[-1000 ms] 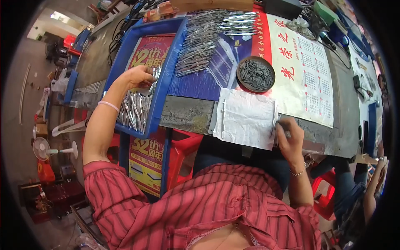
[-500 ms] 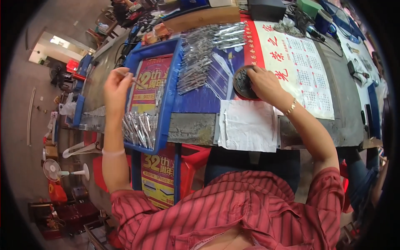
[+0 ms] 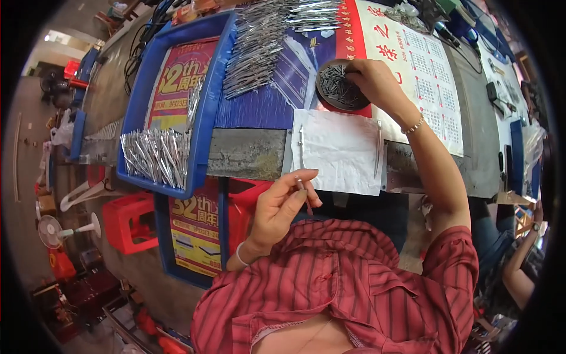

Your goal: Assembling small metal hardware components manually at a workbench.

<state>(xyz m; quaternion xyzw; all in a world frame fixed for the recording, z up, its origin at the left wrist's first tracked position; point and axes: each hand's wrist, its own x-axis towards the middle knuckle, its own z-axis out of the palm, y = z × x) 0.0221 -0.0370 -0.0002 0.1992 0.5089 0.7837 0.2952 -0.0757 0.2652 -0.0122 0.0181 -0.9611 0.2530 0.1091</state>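
Observation:
My left hand (image 3: 277, 212) is held low in front of my shirt, thumb and fingers pinched on a slim metal piece (image 3: 300, 183); only its shiny end shows. My right hand (image 3: 377, 85) reaches over the right rim of a round dark dish (image 3: 320, 94), fingertips bent together; whatever they grip is hidden. Many small grey metal pins (image 3: 337, 88) lie in that dish. A white cloth (image 3: 339, 153) is spread below it at the table edge. One slender metal piece (image 3: 302, 147) lies along its left side, another (image 3: 378, 147) along its right.
A blue tray (image 3: 201, 118) on the left holds a heap of slender shiny metal pieces (image 3: 156, 156). More such pieces (image 3: 256, 50) lie in rows on a blue printed sheet (image 3: 253, 112). A paper calendar (image 3: 433, 88) covers the table's right part. A red stool (image 3: 130, 221) stands below.
My left hand has moved from above the blue tray down and right, to in front of my body. My right hand stays at the dish. The whole view has shifted a little.

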